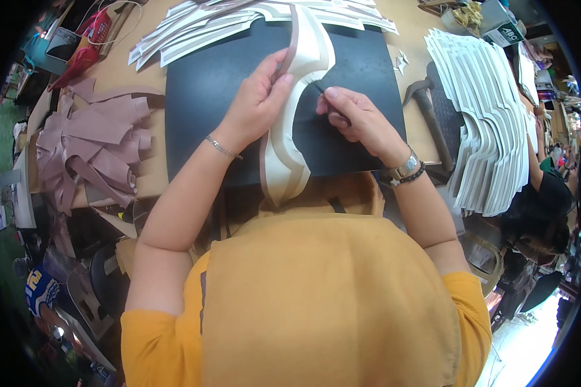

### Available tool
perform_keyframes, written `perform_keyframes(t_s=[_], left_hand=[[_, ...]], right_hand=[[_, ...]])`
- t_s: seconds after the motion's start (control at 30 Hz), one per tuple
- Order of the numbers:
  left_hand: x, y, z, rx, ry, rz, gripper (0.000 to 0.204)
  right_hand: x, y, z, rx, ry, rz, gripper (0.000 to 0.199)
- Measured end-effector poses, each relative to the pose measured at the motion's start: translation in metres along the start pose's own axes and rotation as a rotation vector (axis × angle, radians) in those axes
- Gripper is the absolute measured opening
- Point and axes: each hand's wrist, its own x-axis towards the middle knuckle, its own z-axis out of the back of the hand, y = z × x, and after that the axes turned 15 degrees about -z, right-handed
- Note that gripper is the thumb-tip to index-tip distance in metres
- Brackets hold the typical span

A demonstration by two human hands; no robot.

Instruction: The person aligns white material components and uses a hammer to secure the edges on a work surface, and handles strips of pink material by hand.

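A long curved cream-white strip (pixel 313 48) with a mauve edge and a greyish border runs over a black work mat (pixel 213 84). My left hand (pixel 255 103) is closed on its left edge, the thumb on top and the fingers partly behind. The strip's lower end hangs over the mat's near edge, close to my apron (pixel 329 290). In a pinch, my right hand (pixel 358 119) holds a thin dark tool (pixel 317 85). Its tip is at the strip's inward-curving right edge; whether it touches I cannot tell. The tool's exact kind is too small to make out.
Similar white pieces lie fanned at the mat's far side (pixel 219 32) and in a long stack on the right (pixel 481 129). A hammer (pixel 432 122) lies between mat and stack. Mauve leather-like pieces (pixel 103 129) are heaped at left. Another person (pixel 542 200) is at the right.
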Motion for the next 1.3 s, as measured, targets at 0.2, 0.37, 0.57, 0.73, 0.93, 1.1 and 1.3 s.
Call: perform_keyframes(t_s=[0.2,0.37,0.57,0.73,0.93,1.1,1.3], left_hand=[[-0.016,-0.049,0.013,-0.209,-0.694,-0.192,0.032],[-0.063,-0.083,0.004,-0.379,-0.672,0.356,0.034],[-0.083,-0.1,0.001,-0.721,-0.057,1.049,0.042],[-0.05,-0.089,-0.015,0.147,0.364,0.211,0.033],[0.04,-0.01,-0.05,0.784,0.363,-0.128,0.033],[0.061,0.009,-0.062,0.674,0.461,0.057,0.035],[0.063,0.019,-0.058,0.559,0.391,0.051,0.028]], right_hand=[[-0.012,0.02,0.017,-0.291,-0.438,0.469,0.038],[0.028,0.029,0.182,-0.675,-1.017,0.241,0.036],[0.028,0.023,0.196,-0.937,-0.918,0.466,0.035],[0.002,0.026,0.124,-1.036,-0.423,0.452,0.034],[0.007,0.029,0.124,-1.103,-0.385,0.433,0.035],[0.006,0.032,0.127,-1.253,-0.396,0.577,0.023],[0.006,0.037,0.125,-1.363,-0.373,0.592,0.021]])
